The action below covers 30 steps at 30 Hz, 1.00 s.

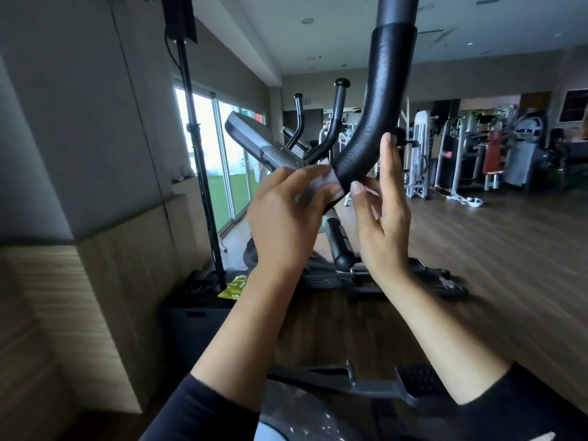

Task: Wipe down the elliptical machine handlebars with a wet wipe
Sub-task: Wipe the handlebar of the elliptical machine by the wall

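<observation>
With the wet wipe (pixel 329 186) pinched by the left hand (pixel 286 214) at the bend of the handlebar (pixel 372 128) and the right hand (pixel 385 211) held open alongside, the wipe could be dropped through so slight a grip.

The handlebar (pixel 375 122) drops from twelve o'clock to centre. The left hand (pixel 286 218) holds the wet wipe (pixel 327 183) against its nine o'clock side; the right hand (pixel 381 211) stands at its three o'clock side. Behind them the console (pixel 254 138) sits at eleven o'clock, a packet (pixel 234 286) lies low at seven, and weight machines (pixel 477 148) stand far back at two.
</observation>
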Available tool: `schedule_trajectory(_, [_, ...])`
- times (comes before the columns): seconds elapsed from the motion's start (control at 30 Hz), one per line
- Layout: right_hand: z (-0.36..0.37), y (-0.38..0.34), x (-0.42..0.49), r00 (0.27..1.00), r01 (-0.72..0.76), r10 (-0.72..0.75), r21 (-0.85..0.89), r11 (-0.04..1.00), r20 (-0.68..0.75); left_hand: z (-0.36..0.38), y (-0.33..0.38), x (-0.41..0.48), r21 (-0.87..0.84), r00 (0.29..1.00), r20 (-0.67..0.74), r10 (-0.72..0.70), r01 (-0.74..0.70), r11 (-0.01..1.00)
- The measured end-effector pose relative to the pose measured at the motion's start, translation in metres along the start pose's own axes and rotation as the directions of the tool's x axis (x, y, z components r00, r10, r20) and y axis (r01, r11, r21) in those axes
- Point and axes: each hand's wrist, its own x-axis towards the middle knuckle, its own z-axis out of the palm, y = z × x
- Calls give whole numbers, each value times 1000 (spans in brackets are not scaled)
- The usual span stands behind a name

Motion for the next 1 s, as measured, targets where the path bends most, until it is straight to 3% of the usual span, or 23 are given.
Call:
schedule_trajectory(0.37, [11, 6, -11, 999, 39, -39, 23, 999, -19, -29, -60, -64, 99, 990, -130, 50, -37, 994])
schedule_trajectory(0.63, [16, 10, -10, 999, 48, -47, 77, 996, -15, -22, -65, -75, 85, 978, -205, 32, -15, 996])
schedule_trajectory(1.0, [6, 2, -5, 997, 68, -65, 91, 994, -42, -5, -62, -81, 202, 946, -313, 84, -20, 979])
